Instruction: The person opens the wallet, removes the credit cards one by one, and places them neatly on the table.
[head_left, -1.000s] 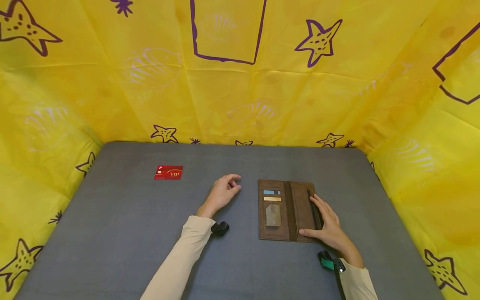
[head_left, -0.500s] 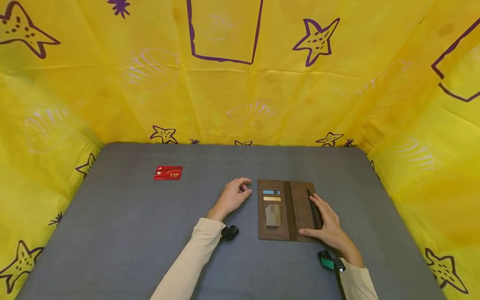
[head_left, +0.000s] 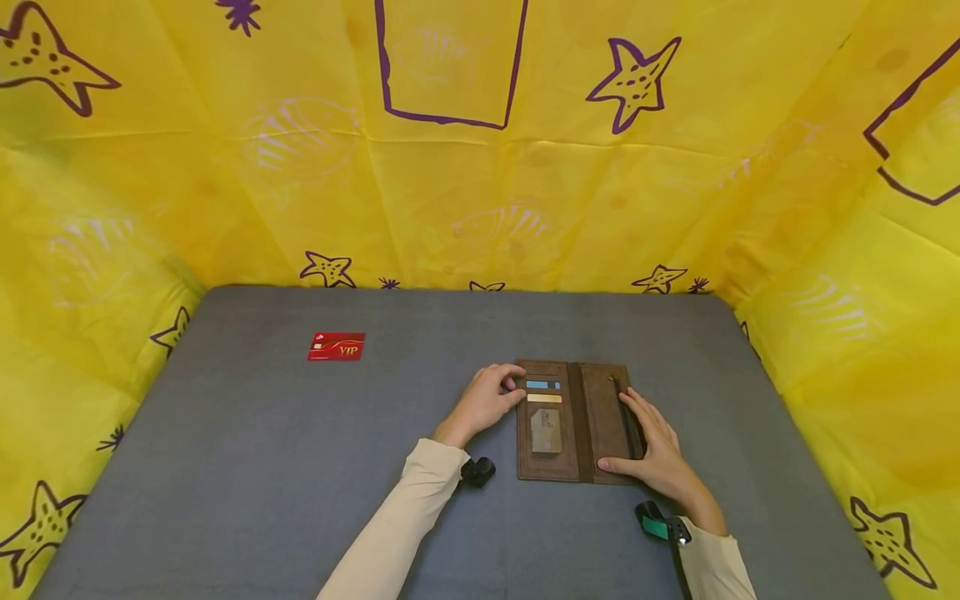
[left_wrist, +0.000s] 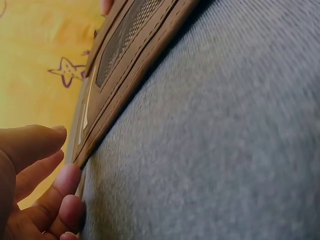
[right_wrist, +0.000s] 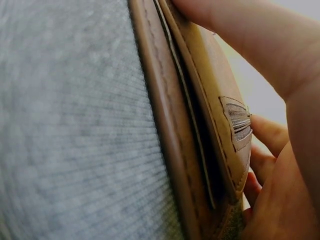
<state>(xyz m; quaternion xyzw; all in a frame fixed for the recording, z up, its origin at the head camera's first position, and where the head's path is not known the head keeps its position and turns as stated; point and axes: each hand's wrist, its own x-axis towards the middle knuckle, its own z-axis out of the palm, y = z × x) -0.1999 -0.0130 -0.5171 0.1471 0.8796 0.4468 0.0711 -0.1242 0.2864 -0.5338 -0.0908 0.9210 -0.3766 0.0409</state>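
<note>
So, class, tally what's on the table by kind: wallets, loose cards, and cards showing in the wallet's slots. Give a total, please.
Wallet: 1
Loose cards: 1 (red card)
Cards showing in slots: 2 (blue card, tan card)
Total: 4

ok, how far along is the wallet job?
Done: wallet lies open, blue card and tan card tucked in it.
In hand: right hand rests on its right half; left hand is at its left edge.
To go, probably: the red card, lying apart on the table.
</note>
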